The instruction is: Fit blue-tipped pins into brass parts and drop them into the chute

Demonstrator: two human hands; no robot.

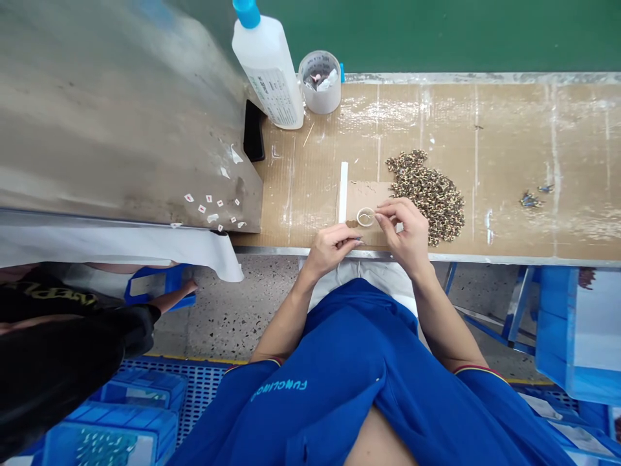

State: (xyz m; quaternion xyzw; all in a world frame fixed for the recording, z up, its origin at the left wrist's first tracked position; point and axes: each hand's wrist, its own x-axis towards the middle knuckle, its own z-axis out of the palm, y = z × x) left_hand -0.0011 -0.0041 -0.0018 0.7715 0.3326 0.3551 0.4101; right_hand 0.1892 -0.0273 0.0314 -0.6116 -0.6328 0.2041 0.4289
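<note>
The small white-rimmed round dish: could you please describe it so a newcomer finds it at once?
On the brown worktop, find the heap of tiny parts, then the right hand beside it. The small dish sits by that hand's fingertips; its round white rim sets it apart from the straight white strip nearby.

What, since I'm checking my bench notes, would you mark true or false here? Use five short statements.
1. The white bottle's cap is red. False: it is blue.
2. The tape roll stands beside the white bottle. True.
3. The white strip lies left of the brown pile. True.
4. The left hand is nearer the brown pile. False: the right hand is.
5. The right hand is at the small white-rimmed piece. True.
</note>
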